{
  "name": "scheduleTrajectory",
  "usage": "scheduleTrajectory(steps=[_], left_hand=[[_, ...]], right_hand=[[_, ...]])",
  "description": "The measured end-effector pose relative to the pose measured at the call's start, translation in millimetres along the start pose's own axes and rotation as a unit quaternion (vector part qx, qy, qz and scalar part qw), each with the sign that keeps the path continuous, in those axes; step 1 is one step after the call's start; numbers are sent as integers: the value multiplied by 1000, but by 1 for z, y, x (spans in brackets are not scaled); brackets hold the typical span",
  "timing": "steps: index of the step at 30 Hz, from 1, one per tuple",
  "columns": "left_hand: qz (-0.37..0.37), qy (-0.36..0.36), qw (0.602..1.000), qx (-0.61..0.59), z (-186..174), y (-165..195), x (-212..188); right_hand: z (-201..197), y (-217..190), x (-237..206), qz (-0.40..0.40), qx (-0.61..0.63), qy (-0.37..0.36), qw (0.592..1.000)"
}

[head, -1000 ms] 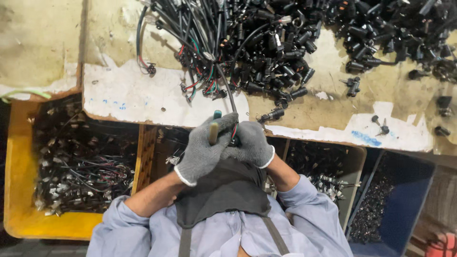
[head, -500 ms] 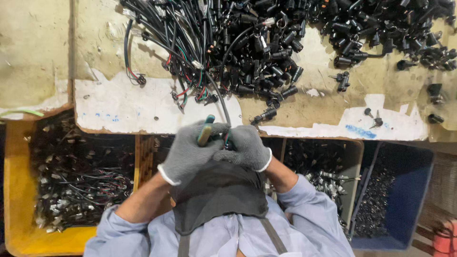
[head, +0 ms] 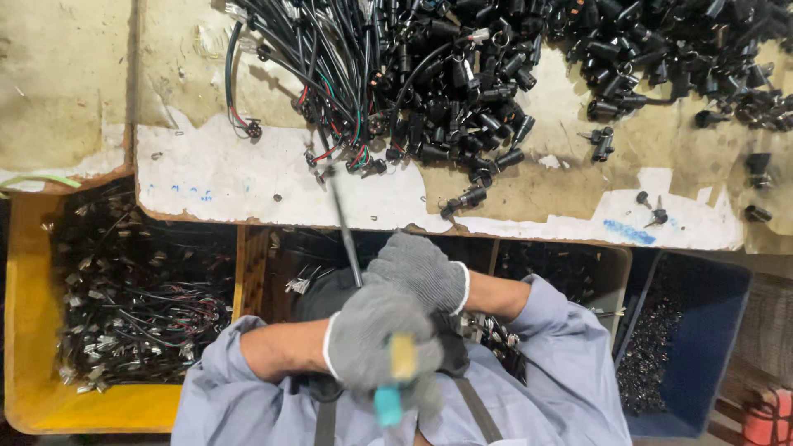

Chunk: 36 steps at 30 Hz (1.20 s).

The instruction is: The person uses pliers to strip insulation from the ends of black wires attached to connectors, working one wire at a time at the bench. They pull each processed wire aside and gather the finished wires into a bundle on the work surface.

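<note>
Your gloved left hand [head: 376,343] is clenched round a yellow-and-teal tool handle [head: 395,376], low in the view and close to your chest, while your right hand [head: 421,268], just above it, is closed on the near end of a black cable [head: 345,223] that runs taut up over the table's near edge to the tangle of wired connectors [head: 355,91] at the table's middle. The handle is blurred, so what kind of tool it is cannot be told. To work this well, judging from the grip, keep the cable straight and under even tension, hold the tool square to the end you are pinching, and keep your fingers off the tip. At far left, below the table's near-left corner, a yellow bin [head: 33,330] holds loose wires with metal ends; a wooden-sided bin [head: 248,264] sits beside it. The table [head: 215,177] is worn, patched with white along its near edge. A heap of black plugs [head: 628,49] spreads along the far edge to the right, with strays towards the near-right corner. A blue bin [head: 702,347] stands below at right.
</note>
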State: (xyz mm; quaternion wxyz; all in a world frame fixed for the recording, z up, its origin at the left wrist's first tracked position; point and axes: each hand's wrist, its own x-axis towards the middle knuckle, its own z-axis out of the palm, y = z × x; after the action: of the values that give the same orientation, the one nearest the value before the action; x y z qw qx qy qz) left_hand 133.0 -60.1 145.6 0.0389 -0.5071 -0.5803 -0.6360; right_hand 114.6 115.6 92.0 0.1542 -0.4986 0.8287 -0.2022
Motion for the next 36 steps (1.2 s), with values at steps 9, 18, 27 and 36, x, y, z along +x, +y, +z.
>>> scheduleTrajectory(steps=[9, 18, 27, 36], left_hand=[[-463, 55, 728, 502, -88, -120, -32], [-444, 103, 805, 380, -57, -124, -85], [-300, 249, 812, 434, -73, -99, -80], [-437, -49, 748, 497, -82, -135, -45]], right_hand=[[2, 11, -14, 41, 35, 112, 992], [-16, 97, -13, 305, -175, 274, 895], [-17, 95, -31, 277, 31, 457, 845], [5, 67, -40, 42, 656, 525, 541]])
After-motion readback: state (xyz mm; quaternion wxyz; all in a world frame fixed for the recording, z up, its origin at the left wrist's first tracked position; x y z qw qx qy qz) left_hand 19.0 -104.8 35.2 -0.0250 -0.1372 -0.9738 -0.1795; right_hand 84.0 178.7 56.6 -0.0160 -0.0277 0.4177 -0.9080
